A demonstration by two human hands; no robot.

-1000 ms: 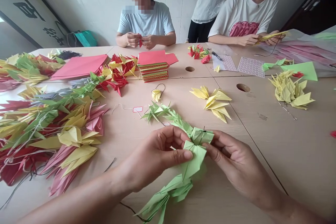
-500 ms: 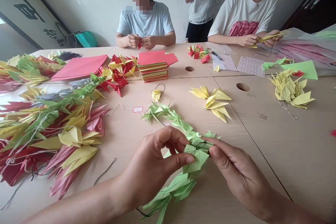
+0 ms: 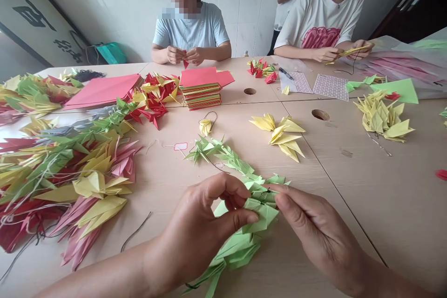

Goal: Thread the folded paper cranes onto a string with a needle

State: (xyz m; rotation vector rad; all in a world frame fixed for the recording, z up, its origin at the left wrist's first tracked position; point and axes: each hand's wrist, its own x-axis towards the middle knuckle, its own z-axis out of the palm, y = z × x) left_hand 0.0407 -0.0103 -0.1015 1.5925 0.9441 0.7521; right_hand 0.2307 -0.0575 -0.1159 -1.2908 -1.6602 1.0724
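Observation:
A long string of green folded-paper pieces [image 3: 240, 247] runs across the table in front of me, with dark thread showing between some of them. My left hand [image 3: 213, 214] is closed, pinching a green piece between thumb and fingers. From the right, my right hand [image 3: 314, 219] pinches the same string close by, where a bit of black thread shows at its fingertips. The far end of the string [image 3: 232, 156] curls away beyond my hands. A small yellow folded piece [image 3: 205, 126] with a thread loop and a little white tag [image 3: 180, 146] lie past it.
Left is a big heap of colourful folded paper [image 3: 87, 181]. Paper stacks [image 3: 200, 98], yellow pieces [image 3: 279, 132], and a yellow bunch with a needle [image 3: 384, 116] lie around. The tabletop has round holes [image 3: 320, 114]. People sit opposite, handling paper [image 3: 349, 51]; another stands behind.
Both hands keep their pinch on the green string with barely any movement. The view has shifted slightly, and the standing person has moved right behind the seated one.

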